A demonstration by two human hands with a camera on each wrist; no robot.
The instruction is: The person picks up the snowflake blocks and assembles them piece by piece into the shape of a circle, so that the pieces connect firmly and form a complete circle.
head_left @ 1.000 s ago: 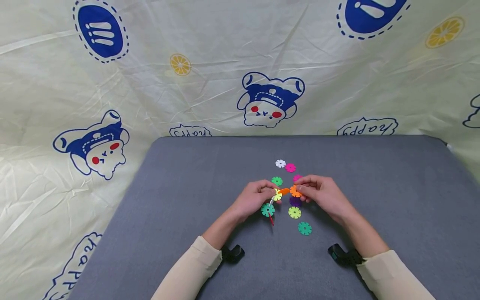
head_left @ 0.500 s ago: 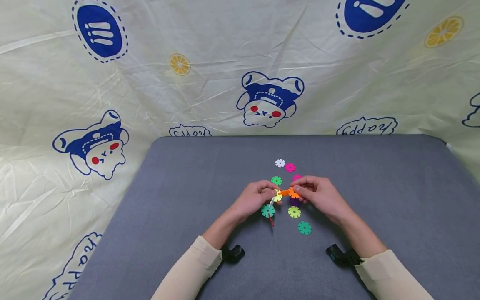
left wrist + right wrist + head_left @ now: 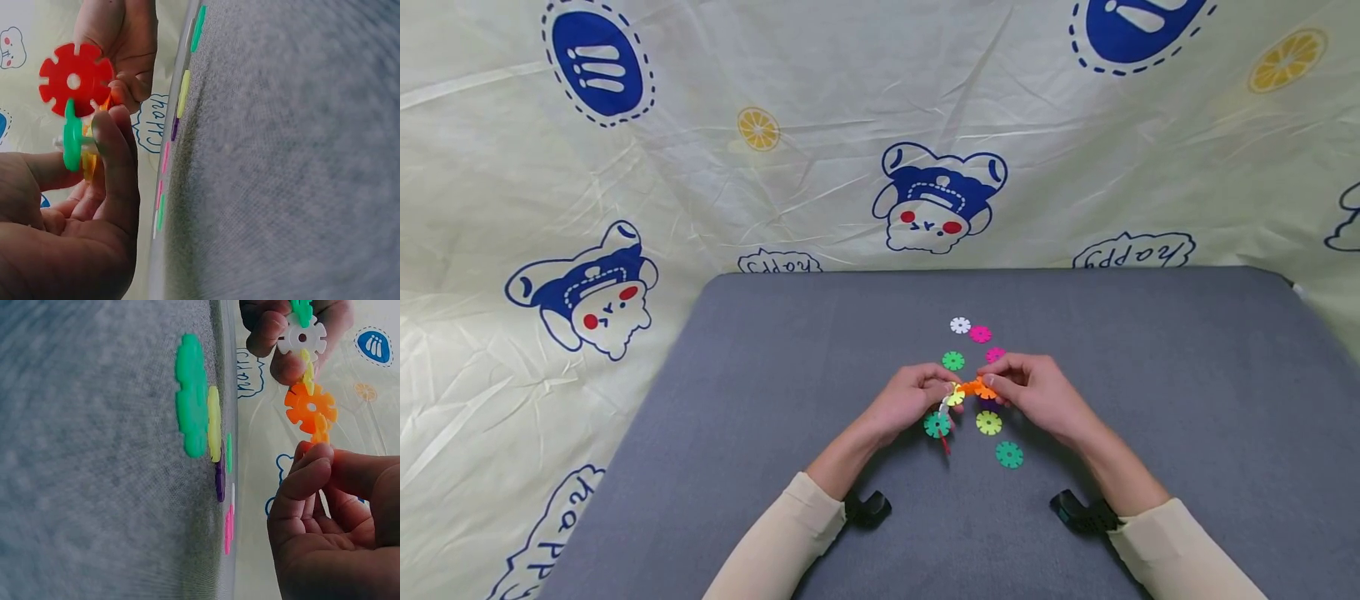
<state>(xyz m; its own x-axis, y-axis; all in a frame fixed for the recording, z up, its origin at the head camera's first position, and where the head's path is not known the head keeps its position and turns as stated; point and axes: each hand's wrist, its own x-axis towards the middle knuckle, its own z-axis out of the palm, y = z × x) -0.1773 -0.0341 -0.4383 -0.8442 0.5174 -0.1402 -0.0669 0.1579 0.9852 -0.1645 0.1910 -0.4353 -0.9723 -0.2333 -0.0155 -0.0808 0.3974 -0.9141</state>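
Note:
Slotted plastic discs form a short chain held above the table between both hands. My left hand (image 3: 906, 400) pinches it around the white disc (image 3: 289, 342) and yellow disc (image 3: 308, 374). From that hand hang a green disc (image 3: 937, 425) and a red disc (image 3: 92, 75), the red one edge-on in the head view. An orange disc (image 3: 299, 409) extends from the yellow one toward the right. My right hand (image 3: 1041, 392) pinches another orange disc (image 3: 320, 427) between thumb and fingertips. Its edge meets the first orange disc; how deep the slots engage cannot be seen.
Loose discs lie flat on the grey table (image 3: 775, 358): white (image 3: 960, 326), pink (image 3: 981, 334), another pink (image 3: 995, 355), green (image 3: 953, 361), yellow-green (image 3: 988, 423) and teal (image 3: 1010, 455). A purple disc (image 3: 220, 478) is partly hidden under my right hand. A printed curtain (image 3: 820, 192) hangs behind.
My right hand has moved slightly left, bringing its orange disc from beside the chain's orange end into overlap with it. My left hand stays nearly still, keeping its grip.

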